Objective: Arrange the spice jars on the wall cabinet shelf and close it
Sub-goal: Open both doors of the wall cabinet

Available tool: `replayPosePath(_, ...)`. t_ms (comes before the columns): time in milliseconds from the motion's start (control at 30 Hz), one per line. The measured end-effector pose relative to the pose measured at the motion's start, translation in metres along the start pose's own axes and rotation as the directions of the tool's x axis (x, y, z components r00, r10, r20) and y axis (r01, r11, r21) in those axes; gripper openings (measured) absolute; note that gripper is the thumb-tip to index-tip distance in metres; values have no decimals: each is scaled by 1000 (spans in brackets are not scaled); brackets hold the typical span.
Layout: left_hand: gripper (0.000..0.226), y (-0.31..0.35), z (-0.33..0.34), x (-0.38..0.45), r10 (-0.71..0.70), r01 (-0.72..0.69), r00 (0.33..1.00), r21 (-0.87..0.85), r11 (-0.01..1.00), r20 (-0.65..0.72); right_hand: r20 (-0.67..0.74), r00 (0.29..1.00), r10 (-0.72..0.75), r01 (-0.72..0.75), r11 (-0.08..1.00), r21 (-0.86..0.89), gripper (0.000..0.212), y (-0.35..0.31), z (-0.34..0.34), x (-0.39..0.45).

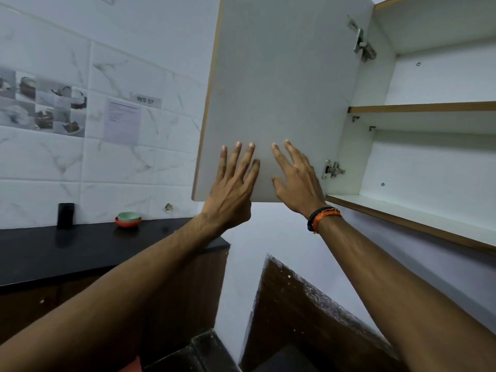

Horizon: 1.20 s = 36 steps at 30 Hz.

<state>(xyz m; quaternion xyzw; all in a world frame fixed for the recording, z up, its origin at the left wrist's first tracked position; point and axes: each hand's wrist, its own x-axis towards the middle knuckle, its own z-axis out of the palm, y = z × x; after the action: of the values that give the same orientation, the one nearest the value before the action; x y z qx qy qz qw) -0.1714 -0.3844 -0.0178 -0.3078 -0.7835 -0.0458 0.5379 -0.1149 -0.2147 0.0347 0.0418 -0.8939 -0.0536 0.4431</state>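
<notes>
Two open hands, left (233,183) and right (296,181), flat on one cabinet door (281,89).

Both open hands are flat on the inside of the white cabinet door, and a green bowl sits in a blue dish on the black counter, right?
Not quite. The head view shows the green bowl sitting in an orange-red dish, not blue. The rest holds: left hand and right hand lie open on the white cabinet door, above the black counter.

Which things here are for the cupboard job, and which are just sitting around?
For the job:
- cabinet door, swung open
- left hand and right hand, both flat on the door
- cabinet shelf; no spice jars visible

Just sitting around:
- green bowl in an orange bowl
- black object
- paper on the wall
</notes>
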Motion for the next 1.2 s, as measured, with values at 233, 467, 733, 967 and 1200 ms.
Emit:
replayPosePath(233, 79, 84, 13, 25, 149, -137, 989, -277, 951, 23, -18, 991, 136, -137, 975, -173, 69, 73, -60, -46)
replayPosePath(467, 77, 186, 18, 60, 273, -278, 958, -500, 820, -84, -61, 960, 273, -275, 882, -382, 66, 138, -127, -101)
replayPosePath(733, 80, 298, 12, 96, 418, -423, 890, -673, 606, -183, -153, 897, 415, -420, 691, -589, 66, 192, -200, -159)
replayPosePath(967, 83, 378, -16, 126, 407, -121, 913, -972, 202, -29, -181, 828, 531, -498, 546, -674, 68, 218, -240, -201)
replayPosePath(1200, 74, 431, -35, 156, 364, 258, 913, -952, -163, 185, -152, 771, 619, -496, 433, -752, 82, 237, -253, -219)
